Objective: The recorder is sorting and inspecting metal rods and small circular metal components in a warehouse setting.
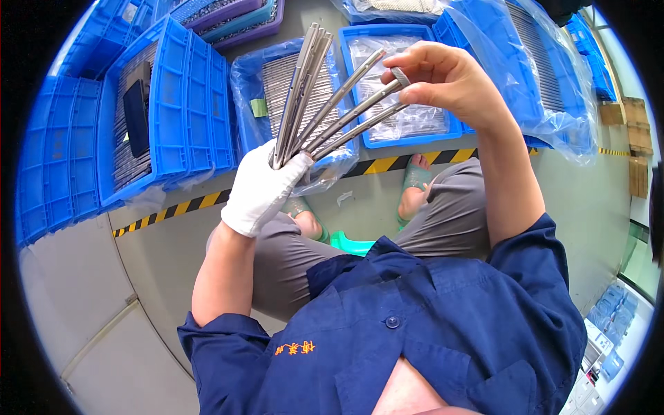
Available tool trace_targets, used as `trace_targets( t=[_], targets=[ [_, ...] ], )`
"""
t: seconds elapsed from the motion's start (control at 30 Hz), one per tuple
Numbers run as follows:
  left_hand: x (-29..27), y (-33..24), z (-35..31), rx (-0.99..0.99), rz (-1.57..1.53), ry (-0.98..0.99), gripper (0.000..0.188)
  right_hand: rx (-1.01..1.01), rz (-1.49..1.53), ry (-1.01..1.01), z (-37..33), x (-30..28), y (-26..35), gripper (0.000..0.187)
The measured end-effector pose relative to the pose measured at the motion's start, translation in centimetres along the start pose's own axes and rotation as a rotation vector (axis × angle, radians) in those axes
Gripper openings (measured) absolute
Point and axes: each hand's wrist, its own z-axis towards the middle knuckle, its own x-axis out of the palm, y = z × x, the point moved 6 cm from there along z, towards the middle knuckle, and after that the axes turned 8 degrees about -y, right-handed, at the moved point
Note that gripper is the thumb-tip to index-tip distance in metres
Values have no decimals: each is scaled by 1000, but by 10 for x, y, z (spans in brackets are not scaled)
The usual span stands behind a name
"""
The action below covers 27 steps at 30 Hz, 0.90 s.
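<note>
In the upper centre, the gloved left hand [260, 185] is closed around the fanned metal rods [297, 97]; the right hand [453, 81] pinches a knurled ring [400, 76] at one rod's end. Best keep both aligned, neighbouring rods spread clear.

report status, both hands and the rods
Left hand: gripping fanned metal rods. Right hand: fingers at knurled ring near one rod's end. Nothing visibly blocking.

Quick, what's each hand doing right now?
Left hand: gloved, closed around a fanned bunch of metal rods.
Right hand: bare, pinching a knurled metal ring at one rod's end.
</note>
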Motion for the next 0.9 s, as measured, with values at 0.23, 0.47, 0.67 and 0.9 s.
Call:
trace_targets(
  t=[0.23, 0.47, 0.67, 0.9],
  targets=[
    [1, -4, -1, -8, 70, 24, 16, -146, 42, -168, 3, -33, 11, 27],
    [8, 4, -1, 23, 60, 85, 16, 49, 168, -20, 6, -11, -8, 36],
    [11, 8, -3, -10, 91, 94, 20, 69, -35, -57, 3, -14, -8, 34],
    [12, 6, -3, 68, 80, 60, 18, 141, 35, -72, 3, -11, -21, 34]
  ],
)
